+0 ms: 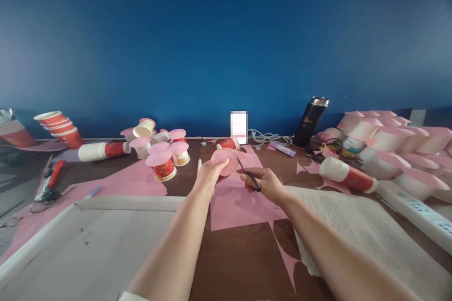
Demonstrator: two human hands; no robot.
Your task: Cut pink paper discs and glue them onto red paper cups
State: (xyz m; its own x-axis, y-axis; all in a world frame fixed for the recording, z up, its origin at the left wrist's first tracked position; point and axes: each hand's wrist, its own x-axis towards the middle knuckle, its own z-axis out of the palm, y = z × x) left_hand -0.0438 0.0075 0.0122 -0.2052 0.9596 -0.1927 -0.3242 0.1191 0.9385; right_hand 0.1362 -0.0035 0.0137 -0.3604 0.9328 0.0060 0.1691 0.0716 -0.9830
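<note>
Pink paper disc [226,154] is pinched in the left hand [209,177], above the tabletop [229,263]; just right, the right hand [265,185] grips black scissors [253,181], slanting forward-left to its edge.

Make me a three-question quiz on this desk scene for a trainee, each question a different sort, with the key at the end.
1. Open question: Which tool is in the person's right grip?
2. True or false: In the picture, the black flask is farther right than the purple tube.
3. Fill the blank: The left grip holds a flat, round disc coloured ____.

Key:
1. Scissors
2. True
3. Pink
</note>
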